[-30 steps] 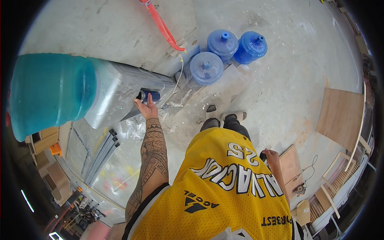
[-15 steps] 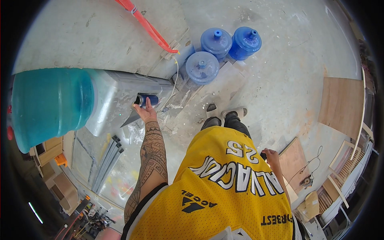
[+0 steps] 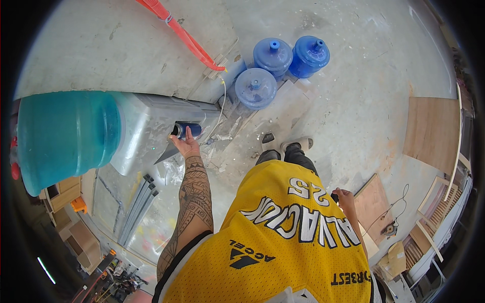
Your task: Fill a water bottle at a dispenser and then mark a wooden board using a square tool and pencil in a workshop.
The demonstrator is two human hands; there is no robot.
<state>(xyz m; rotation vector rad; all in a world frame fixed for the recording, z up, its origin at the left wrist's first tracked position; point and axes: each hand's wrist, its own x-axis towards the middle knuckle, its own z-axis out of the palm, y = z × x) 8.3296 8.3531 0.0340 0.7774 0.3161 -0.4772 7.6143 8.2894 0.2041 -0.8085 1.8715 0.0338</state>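
Note:
My left hand holds a dark blue insulated bottle with a metal rim, its fingers and thumb along the side. The bottle sits in the recess of a silver-grey water dispenser. Its mouth points toward the dispenser's top, and its contents cannot be seen. On top of the dispenser stands a large turquoise water jug. My right hand is low by my right side, closed around a small black object. Most of that object is hidden by the fingers and my yellow jersey.
Three blue water jugs stand on the floor by the wall. A red-orange hose and white cable run near the dispenser. Grey metal bars lie at left; wooden boards and a corded power tool lie at right.
The view has shifted slightly. My left hand stays on the blue bottle at the dispenser, and my right hand still grips the black object.

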